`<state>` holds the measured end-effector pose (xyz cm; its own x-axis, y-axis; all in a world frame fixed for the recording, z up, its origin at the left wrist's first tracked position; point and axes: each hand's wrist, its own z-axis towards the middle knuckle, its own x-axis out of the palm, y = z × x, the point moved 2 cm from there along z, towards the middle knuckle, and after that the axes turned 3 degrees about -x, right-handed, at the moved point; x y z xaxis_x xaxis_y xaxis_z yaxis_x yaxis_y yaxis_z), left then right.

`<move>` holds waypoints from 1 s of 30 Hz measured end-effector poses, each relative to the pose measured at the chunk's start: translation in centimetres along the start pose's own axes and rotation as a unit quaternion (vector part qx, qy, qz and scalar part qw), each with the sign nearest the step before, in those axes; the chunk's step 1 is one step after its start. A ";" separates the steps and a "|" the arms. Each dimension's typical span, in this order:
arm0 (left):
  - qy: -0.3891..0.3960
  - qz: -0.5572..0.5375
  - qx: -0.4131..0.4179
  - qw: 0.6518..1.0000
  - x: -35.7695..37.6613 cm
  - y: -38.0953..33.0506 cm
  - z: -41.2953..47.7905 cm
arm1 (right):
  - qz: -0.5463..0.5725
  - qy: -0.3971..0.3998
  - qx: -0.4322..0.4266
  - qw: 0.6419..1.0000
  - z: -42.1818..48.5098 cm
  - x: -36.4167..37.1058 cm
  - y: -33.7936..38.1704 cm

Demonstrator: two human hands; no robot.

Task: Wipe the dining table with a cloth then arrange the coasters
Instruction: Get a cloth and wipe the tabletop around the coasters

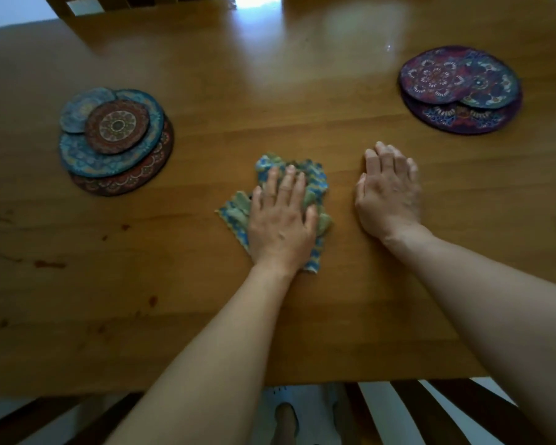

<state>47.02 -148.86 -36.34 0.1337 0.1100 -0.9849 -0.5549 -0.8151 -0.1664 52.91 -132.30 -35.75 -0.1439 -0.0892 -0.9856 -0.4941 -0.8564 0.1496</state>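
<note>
The cloth (313, 187) lies crumpled near the middle of the desk (270, 101), close to your edge. Your left hand (281, 223) rests flat on top of it. Its fingers (286, 186) are straight and close together, and they press the fabric down rather than pinch it. Cloth edges show beyond the palm on both sides and ahead of the fingertips. Your right hand (387, 194) lies palm-down on the bare wood just beside the cloth without touching it, fingers straight and close together, holding nothing.

Judged step: wiping, in progress. Note the dark red spots (50, 264) on the desk to your left, well apart from the cloth. The next move likely calls for a pressed sweep leftward across them. Keep the palm load even so the fabric does not bunch.

The coasters are not yet arranged. They sit in a blue-and-red pile (116, 139) at far left and a purple pile (459, 88) at far right. Lift or shift each pile before wiping beneath it.
</note>
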 end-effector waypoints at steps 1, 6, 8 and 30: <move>-0.003 -0.004 0.014 1.000 0.2 -0.5 -1.6 | -0.006 0.001 -0.007 1.000 -0.1 0.0 0.4; 0.003 -0.006 0.036 0.999 0.5 1.2 -7.5 | 0.005 0.002 -0.092 0.996 -1.8 0.2 4.9; -0.004 -0.004 -0.022 1.000 0.2 3.8 -8.5 | 0.031 0.006 -0.147 0.989 -2.7 0.8 8.3; -0.007 0.019 -0.140 0.990 -1.5 13.0 -9.8 | 0.109 0.040 -0.129 0.985 -5.1 2.5 17.3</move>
<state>47.65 -165.15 -36.56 0.1047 0.0825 -0.9911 -0.3106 -0.9440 -0.1114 48.38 -149.89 -35.98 -0.1495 -0.3151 -0.9372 -0.2227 -0.9128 0.3425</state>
